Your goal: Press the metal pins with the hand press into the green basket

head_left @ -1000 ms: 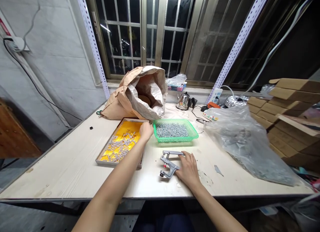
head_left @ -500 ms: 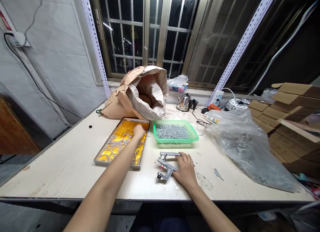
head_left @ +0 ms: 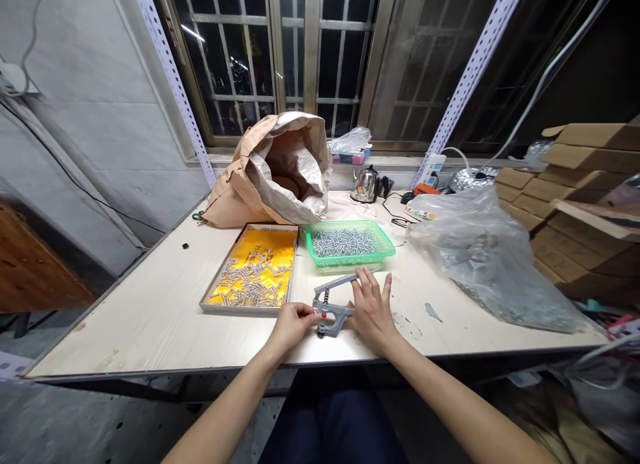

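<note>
My right hand (head_left: 373, 311) is closed around the grey snap pliers (head_left: 337, 315), fingers over the upper handle and thumb side at the lower frame. The pliers have a spring and a red tip, and their jaws point left. At those jaws my left hand (head_left: 295, 325) is pinched, thumb and forefinger together; what lies between them is too small to make out. Just behind the left hand is a shallow box (head_left: 245, 309) lined in yellow, with many small silvery pieces (head_left: 255, 277) scattered in it. Beyond the pliers stands a green plastic basket (head_left: 345, 259) holding many small grey metal pieces (head_left: 345, 242).
A large open paper sack (head_left: 235, 191) leans behind the box. To the right lies a clear plastic bag (head_left: 480, 257), near stacked cardboard boxes (head_left: 575, 237). A metal kettle (head_left: 366, 184) stands at the back. A grey scrap (head_left: 433, 312) lies on the table (head_left: 150, 317).
My left hand has come out of the yellow-lined box and moved right, to the pliers' jaws. The upper handle of the pliers now slants up more. The view has shifted slightly.
</note>
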Motion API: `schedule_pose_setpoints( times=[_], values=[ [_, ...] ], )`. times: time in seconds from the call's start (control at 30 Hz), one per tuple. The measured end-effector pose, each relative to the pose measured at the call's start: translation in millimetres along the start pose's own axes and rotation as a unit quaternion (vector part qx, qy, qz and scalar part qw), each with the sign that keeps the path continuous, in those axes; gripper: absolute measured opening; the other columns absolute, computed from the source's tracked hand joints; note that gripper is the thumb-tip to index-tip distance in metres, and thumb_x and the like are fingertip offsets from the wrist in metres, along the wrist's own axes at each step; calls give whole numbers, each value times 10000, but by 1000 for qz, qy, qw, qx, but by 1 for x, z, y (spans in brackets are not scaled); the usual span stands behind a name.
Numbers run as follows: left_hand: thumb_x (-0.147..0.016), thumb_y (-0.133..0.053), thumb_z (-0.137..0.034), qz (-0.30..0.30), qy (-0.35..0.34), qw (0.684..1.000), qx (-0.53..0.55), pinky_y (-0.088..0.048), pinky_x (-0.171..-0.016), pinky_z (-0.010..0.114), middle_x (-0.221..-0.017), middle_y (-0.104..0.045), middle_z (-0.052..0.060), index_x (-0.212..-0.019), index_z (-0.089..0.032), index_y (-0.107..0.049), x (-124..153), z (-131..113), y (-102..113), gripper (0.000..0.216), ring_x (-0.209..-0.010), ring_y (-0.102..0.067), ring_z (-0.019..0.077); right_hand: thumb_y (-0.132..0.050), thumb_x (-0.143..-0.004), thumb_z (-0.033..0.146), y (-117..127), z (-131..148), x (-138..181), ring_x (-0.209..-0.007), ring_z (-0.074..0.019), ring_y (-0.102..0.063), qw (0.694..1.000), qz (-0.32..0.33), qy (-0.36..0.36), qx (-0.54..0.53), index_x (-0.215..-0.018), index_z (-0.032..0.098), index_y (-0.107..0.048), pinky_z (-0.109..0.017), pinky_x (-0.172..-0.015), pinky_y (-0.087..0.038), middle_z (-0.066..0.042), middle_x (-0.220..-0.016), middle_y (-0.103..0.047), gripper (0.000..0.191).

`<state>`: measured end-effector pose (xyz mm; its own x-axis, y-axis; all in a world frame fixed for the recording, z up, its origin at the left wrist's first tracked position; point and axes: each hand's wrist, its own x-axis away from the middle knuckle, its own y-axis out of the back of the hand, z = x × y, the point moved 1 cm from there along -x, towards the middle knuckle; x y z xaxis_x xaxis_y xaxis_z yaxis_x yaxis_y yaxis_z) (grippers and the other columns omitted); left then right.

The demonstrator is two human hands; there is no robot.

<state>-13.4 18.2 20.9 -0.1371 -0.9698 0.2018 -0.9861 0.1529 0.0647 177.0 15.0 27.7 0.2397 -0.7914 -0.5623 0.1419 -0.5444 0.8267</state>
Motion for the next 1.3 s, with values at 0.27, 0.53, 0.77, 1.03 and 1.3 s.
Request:
schedule_pose_setpoints(
  times=[0.27, 0.53, 0.77, 1.03, 1.3],
  values=[
    [-489, -745, -320, 8, 34, 999, -14, -347, -520, 239, -505, -573, 6, -544, -115, -621, 1, 3, -14, 245, -485, -458, 100, -484, -694, 132, 3, 3, 1, -1372, -293, -155, 1000, 4, -3, 21, -1201, 64, -464, -628, -1075, 61, -206, -1442, -324, 512],
    [-532, -698, -235, 115, 26, 992, -38, -322, -522, 242, -483, -549, -5, -517, -119, -610, -1, 8, -9, 147, -476, -451, 95, -507, -650, 156, 0, 5, 11, -1374, -325, -131, 999, 19, -17, 22, -1188, 41, -458, -632, -1077, 26, -240, -1449, -284, 552],
    [-524, -727, -248, 123, 30, 991, -32, -350, -544, 253, -493, -574, 9, -510, -118, -641, 1, 6, -8, 157, -488, -477, 107, -501, -690, 158, 6, 7, 9, -1323, -325, -239, 1000, 12, -12, 18, -1137, 76, -498, -622, -1083, 1, -214, -1374, -404, 454],
    [-644, -668, -527, 76, -4, 997, -30, -341, -545, 234, -633, -635, 41, -756, -98, -706, 7, -2, 8, 445, -554, -484, 114, -505, -791, 254, 5, -6, -5, -846, -248, -533, 993, 108, 16, 34, -981, 126, -565, -335, -711, -429, -126, -880, -613, 237],
    [-677, -521, -679, -23, 14, 1000, 1, -297, -453, 217, -552, -566, 18, -712, -112, -660, 2, 2, 3, 584, -458, -427, 90, -545, -756, 254, -13, -13, -27, -610, -186, -554, 978, 197, 59, 41, -752, 177, -582, -264, -557, -353, -71, -665, -626, 85]
  ],
)
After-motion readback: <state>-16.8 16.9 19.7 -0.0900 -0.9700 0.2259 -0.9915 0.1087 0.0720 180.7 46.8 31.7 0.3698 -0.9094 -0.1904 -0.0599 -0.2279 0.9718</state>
